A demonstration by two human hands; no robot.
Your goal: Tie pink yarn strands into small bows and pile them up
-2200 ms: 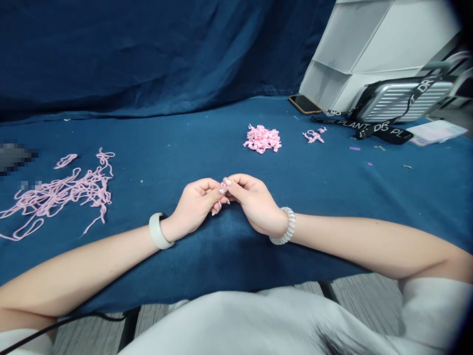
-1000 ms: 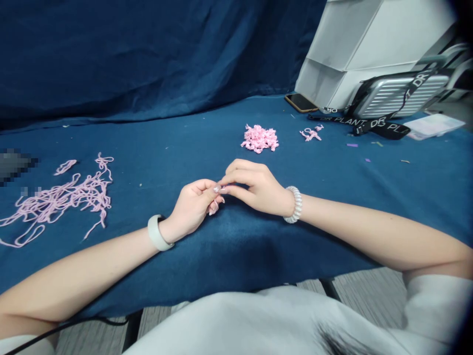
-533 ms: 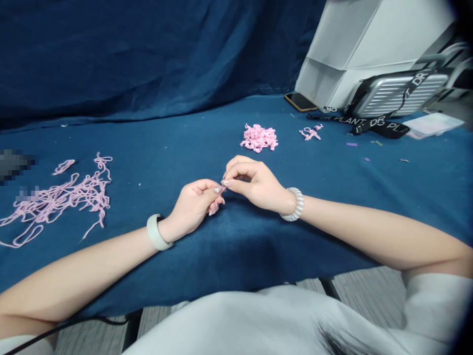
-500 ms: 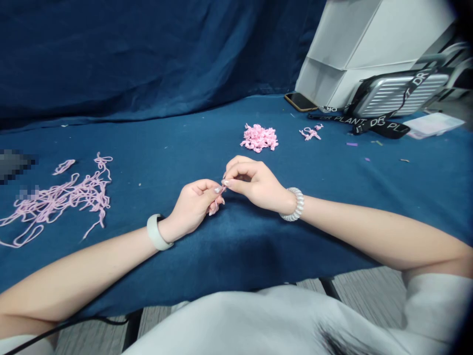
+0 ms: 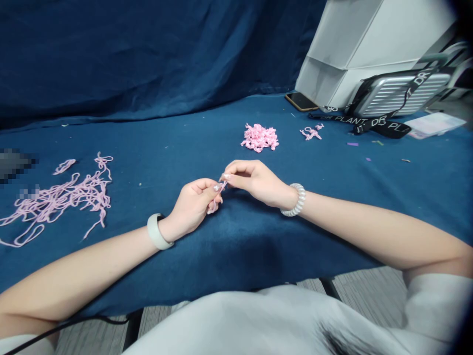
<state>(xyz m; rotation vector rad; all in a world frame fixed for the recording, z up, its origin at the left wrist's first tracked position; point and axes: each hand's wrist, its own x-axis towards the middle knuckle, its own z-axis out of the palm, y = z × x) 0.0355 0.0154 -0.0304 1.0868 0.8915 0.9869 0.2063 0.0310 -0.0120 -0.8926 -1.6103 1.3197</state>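
the fingers (image 5: 211, 194) of the left hand (image 5: 190, 204) are pinched narrowly on a short pink yarn strand (image 5: 223, 186), whose upper end is held between the thumb and fingertips of the right hand (image 5: 263, 184); both hands are brought almost together at the centre of the frame. whether a knot has been formed in the strand cannot be told at this size. on the blue-covered table (image 5: 166, 153), a compact heap of knotted pink yarn pieces (image 5: 259, 138) is seen at the upper centre, and a few similar pieces (image 5: 311, 133) are set apart at the upper right; these appear to have been worked already. at the left of the frame, a loose tangle of pale pink yarn (image 5: 68, 197) is spread out, with a small yarn bundle (image 5: 64, 166) just above it. that yarn seems unworked, so a good deal is judged to be left, and the held strand is not yet laid down.
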